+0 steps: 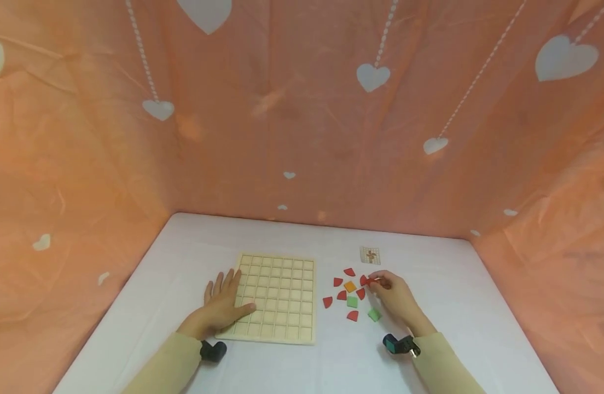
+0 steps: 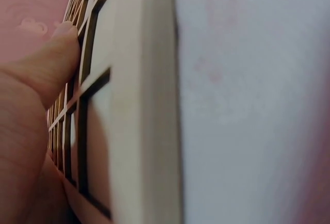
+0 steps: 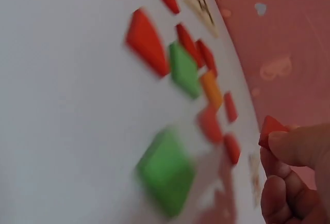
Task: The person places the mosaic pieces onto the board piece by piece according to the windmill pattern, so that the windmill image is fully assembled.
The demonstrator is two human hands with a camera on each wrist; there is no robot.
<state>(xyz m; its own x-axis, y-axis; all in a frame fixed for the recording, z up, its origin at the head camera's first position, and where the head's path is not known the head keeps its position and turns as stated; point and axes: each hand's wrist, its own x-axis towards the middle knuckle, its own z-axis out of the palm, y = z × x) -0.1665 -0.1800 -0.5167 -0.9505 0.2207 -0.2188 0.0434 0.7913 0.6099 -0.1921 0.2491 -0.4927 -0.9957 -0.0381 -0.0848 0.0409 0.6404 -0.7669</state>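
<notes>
Our left hand (image 1: 223,309) lies on the left part of the pale wooden grid board (image 1: 277,298), fingers straight and spread. To the board's right, our right hand (image 1: 398,295) pinches a small red flat-sided piece (image 3: 269,131) between thumb and fingers. We judge it light, stiff and perhaps a little slippery, hardly fragile; its thin edges seem the best place to take hold. In the right wrist view a corner juts upward past the thumb; the rest is covered, so we cannot tell its long axis. Between the board and that hand lie red quarter-circle pieces (image 1: 353,316), their corners turned various ways, an orange square piece (image 1: 350,286) and green square pieces (image 1: 352,301).
</notes>
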